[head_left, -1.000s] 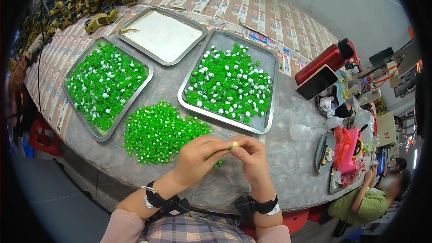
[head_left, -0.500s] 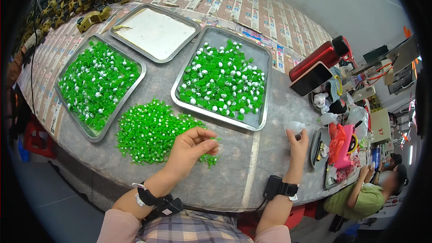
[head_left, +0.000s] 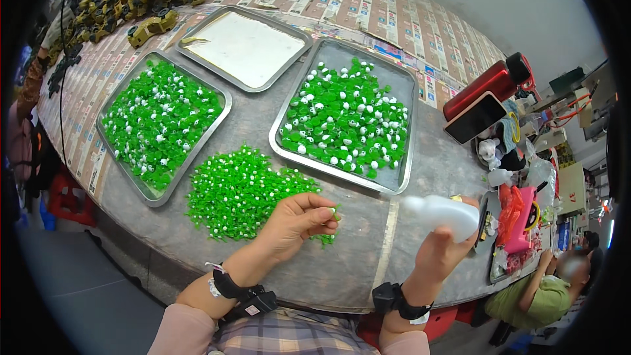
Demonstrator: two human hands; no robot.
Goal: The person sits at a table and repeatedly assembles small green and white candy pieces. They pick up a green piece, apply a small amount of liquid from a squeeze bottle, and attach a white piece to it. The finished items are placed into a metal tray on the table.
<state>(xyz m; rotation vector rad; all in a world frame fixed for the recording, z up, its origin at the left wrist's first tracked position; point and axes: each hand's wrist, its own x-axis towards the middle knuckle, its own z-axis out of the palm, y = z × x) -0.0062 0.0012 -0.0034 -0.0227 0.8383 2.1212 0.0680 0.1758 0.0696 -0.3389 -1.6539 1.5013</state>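
A small green piece [head_left: 335, 211] is pinched between the fingertips of the left hand [head_left: 297, 222], at the near edge of the loose green heap [head_left: 243, 190] on the table [head_left: 355, 256]. The right hand [head_left: 439, 250] grips a white squeeze bottle [head_left: 442, 214], tilted sideways above the table's near right edge, just beside the right-hand tray [head_left: 394, 187].

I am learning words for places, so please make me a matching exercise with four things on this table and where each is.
Things:
1. white squeeze bottle
2. loose green pile
3. red flask
4. tray with white sheet

Places:
A. far side, between two trays of green pieces
B. in the right hand
C. under the phone, right of the trays
D. beside the left hand

Pairs: 1-B, 2-D, 3-C, 4-A
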